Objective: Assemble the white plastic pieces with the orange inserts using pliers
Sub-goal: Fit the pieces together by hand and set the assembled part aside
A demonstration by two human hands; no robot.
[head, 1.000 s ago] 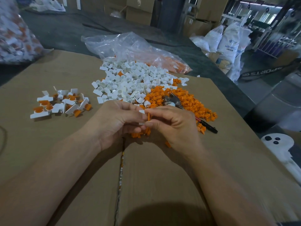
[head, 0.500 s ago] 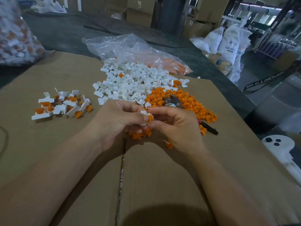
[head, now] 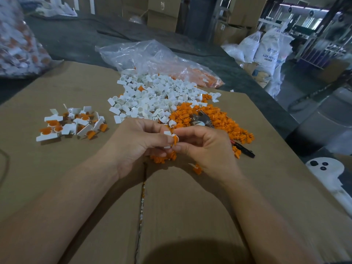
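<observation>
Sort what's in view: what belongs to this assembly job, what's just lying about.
Job: white piece in the left hand; orange insert pinched by the right hand; white pile; orange pile; pliers; finished group on the left.
Lying about: white sacks; cardboard boxes behind; white shape with black dots.

Your work surface is a cardboard top [head: 57,187], with dark grey floor [head: 80,40] beyond it from 10 to 1 o'clock. Stacked boxes [head: 163,18] stand at 12 o'clock. White sacks [head: 266,52] lean together at 2 o'clock, a metal rack [head: 312,44] just behind them. The light is dim and cool, brightest near that rack.
</observation>
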